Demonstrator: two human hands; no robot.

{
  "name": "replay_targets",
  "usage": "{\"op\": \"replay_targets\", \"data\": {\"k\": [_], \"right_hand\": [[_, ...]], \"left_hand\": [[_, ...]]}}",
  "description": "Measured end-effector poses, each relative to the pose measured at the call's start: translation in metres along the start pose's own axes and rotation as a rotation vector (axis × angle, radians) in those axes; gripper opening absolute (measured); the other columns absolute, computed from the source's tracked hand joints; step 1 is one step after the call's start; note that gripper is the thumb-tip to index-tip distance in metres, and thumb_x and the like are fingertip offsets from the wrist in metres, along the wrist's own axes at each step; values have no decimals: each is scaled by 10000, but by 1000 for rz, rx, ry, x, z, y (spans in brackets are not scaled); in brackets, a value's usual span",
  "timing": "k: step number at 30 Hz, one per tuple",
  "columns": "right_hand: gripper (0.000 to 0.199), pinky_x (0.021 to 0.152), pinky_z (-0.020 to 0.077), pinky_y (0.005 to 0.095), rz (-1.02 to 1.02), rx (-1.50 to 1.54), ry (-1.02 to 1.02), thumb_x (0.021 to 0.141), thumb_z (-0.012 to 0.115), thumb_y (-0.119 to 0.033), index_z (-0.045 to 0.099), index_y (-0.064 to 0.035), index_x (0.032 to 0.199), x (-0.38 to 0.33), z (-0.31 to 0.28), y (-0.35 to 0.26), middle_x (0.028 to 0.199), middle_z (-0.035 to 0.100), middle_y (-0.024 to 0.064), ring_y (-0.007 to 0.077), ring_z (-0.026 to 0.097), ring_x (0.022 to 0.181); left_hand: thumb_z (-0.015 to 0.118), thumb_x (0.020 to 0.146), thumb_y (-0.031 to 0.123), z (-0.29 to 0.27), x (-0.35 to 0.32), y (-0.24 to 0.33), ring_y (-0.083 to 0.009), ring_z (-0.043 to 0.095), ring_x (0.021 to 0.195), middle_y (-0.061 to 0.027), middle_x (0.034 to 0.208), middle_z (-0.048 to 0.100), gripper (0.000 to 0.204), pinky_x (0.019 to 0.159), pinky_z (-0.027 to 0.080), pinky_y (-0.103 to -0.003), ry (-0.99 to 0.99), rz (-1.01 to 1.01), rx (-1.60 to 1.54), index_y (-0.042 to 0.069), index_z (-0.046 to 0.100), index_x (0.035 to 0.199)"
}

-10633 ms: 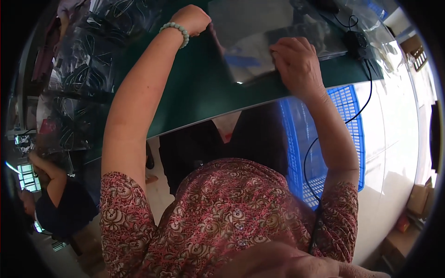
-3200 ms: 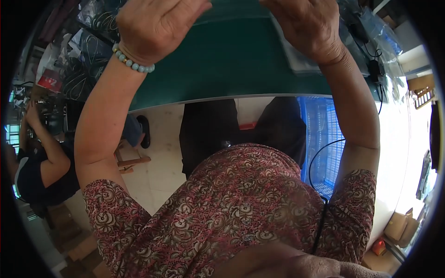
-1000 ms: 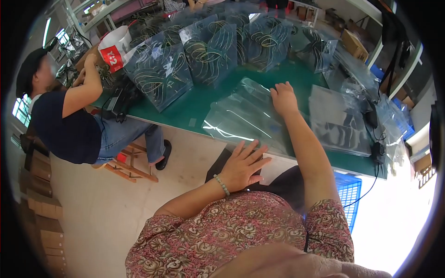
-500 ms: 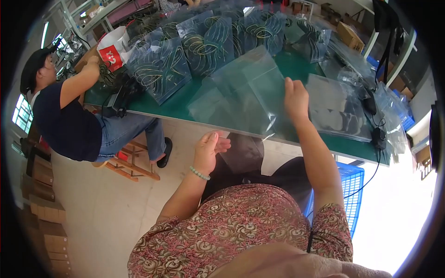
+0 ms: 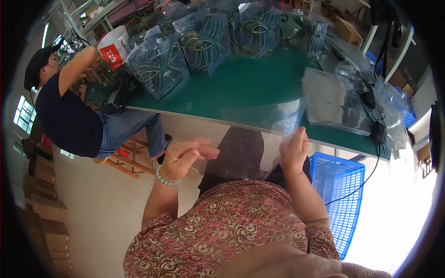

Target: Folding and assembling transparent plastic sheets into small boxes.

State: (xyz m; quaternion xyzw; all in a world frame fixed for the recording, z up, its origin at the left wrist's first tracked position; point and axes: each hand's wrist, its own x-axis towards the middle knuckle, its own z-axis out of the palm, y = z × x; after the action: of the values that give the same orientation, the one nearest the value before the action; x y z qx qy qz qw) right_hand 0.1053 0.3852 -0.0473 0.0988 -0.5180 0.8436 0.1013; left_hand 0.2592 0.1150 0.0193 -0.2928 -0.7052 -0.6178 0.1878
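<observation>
My right hand (image 5: 294,150) is closed on the edge of a clear plastic bag (image 5: 291,116), just in front of the table edge. The bag is see-through and hangs over my lap, so its full outline is hard to make out. Level with it on the left, my left hand (image 5: 184,157) has its fingers stretched out and partly blurred by motion. A green bead bracelet (image 5: 167,180) circles that wrist. Whether the left fingers touch the bag cannot be told. A stack of flat clear bags (image 5: 331,99) lies on the table beyond my right hand.
Clear bags holding coiled cables (image 5: 204,41) stand along the back of the green table (image 5: 232,88). A blue plastic basket (image 5: 340,199) is at my right. To the left, a co-worker (image 5: 69,111) sits by a white bucket (image 5: 113,46). A black cord (image 5: 378,148) trails off the right side.
My right hand has come down toward me, bringing the clear bag off the tabletop. My left hand has shifted left and slightly back. The co-worker's arm has risen beside the bucket.
</observation>
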Motion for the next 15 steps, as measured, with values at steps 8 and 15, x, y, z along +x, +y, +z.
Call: {"op": "replay_targets", "data": {"k": [8, 15], "right_hand": [[342, 934, 476, 391, -315, -469, -206, 999, 591, -202, 544, 4, 1268, -1, 34, -32, 1193, 614, 158, 245, 594, 1076], [598, 1082, 390, 532, -972, -631, -916, 771, 787, -142, 562, -50, 1317, 2, 99, -97, 1259, 598, 183, 345, 573, 1180]], "left_hand": [[520, 1038, 179, -5, -23, 36, -250, 707, 931, -259, 1264, 631, 459, 723, 572, -303, 212, -224, 166, 34, 405, 1458], [605, 954, 232, 17, -4, 37, -214, 623, 961, -290, 1600, 149, 866, 694, 559, -256, 37, -196, 352, 279, 13, 1584]]}}
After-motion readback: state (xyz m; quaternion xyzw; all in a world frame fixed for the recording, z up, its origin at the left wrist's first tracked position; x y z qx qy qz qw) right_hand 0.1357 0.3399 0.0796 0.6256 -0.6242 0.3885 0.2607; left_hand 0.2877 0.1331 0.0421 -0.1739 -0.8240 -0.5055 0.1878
